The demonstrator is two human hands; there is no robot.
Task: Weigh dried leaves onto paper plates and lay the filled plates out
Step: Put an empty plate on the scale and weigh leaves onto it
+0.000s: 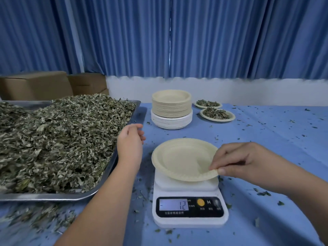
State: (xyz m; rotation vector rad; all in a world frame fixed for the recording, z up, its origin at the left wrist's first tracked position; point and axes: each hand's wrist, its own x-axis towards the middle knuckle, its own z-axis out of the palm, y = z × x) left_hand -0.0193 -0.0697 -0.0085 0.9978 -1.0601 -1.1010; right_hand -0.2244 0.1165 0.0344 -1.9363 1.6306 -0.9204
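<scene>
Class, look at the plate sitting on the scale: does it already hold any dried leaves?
No: the plate on the scale is bare inside, and the right hand only pinches its rim.

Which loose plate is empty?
The plate on the scale, pinched at its rim by the right hand; the two far plates hold leaves.

The metal tray [53, 197] of dried leaves [58, 139] runs off the left edge. The paper plate [181, 158] covers most of the platform of the scale [188, 194], and the small print under its display is too fine for me to read. Spilled leaf bits [35, 219] at the lower left are smeared.
</scene>
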